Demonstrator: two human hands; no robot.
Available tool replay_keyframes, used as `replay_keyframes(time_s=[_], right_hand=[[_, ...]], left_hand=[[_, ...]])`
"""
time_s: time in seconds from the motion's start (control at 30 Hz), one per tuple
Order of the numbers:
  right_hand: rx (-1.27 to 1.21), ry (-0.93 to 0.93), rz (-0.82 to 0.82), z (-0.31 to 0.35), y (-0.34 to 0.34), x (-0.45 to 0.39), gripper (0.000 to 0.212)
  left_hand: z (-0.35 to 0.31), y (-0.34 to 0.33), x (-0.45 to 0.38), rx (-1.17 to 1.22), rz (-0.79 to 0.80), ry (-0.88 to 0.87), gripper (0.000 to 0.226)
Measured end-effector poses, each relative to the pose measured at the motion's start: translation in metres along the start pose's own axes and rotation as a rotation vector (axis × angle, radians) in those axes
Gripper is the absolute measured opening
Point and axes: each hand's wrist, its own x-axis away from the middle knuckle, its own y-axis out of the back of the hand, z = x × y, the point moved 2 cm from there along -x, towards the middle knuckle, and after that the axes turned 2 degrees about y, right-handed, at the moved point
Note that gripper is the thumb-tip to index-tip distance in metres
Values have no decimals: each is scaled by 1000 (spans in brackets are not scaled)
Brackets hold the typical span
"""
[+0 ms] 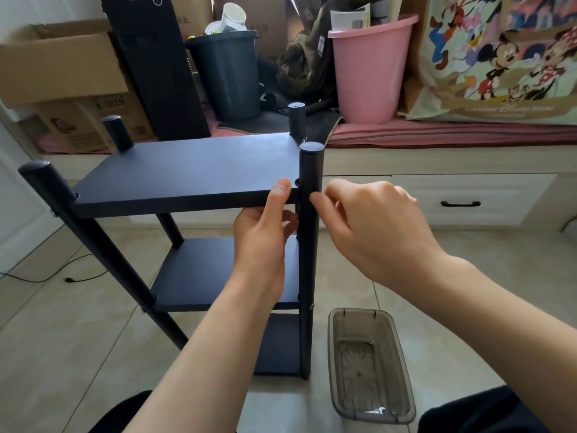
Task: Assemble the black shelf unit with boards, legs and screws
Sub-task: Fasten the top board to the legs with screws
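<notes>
The black shelf unit stands upright on the tiled floor with its top board, a middle board and a bottom board between four round legs. My left hand grips the front right corner of the top board, thumb on top and fingers underneath. My right hand is at the near right leg, its fingers curled and the fingertips touching the leg at board height. Whether it pinches a screw is hidden. A screw head shows on that leg at the middle board.
A clear grey plastic tray lies on the floor right of the leg, with small white parts at its near end. Behind are a drawer bench, a pink bucket, a dark bin and cardboard boxes. A cable lies at left.
</notes>
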Motion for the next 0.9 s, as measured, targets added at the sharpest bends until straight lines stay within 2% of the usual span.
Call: replay_keyframes(time_s=[0.1, 0.23, 0.37, 0.43, 0.53, 0.63, 0.73, 0.8, 0.87, 0.9], right_hand=[[-4, 21, -12, 0, -1, 0, 24], [-5, 30, 10, -2, -2, 0, 34], [-5, 41, -27, -4, -3, -2, 26], [-11, 31, -5, -6, -7, -3, 29], [-234, -69, 95, -17, -10, -6, 44], [-550, -125, 184, -32, -8, -12, 39], [-799, -185, 292, -43, -11, -16, 33], [-886, -183, 339, -45, -14, -16, 27], [-931, -172, 369, -45, -17, -15, 25], [-950, -172, 380, -45, -18, -15, 25]], left_hand=[[-1, -1, 0, 8, -4, -4, 22], [-1, -1, 1, 4, -12, 8, 23], [-2, -1, 1, -3, -14, 14, 21], [-3, -1, 0, 1, -25, 15, 23], [-6, 2, 2, -30, 12, 21, 21], [-14, 7, 7, -131, 66, 90, 26], [-28, 17, 11, -370, 79, 131, 29], [-37, 24, 15, -709, 84, -46, 29], [-45, 27, 21, -1051, 55, -416, 36], [-49, 26, 25, -1098, 17, -613, 38]])
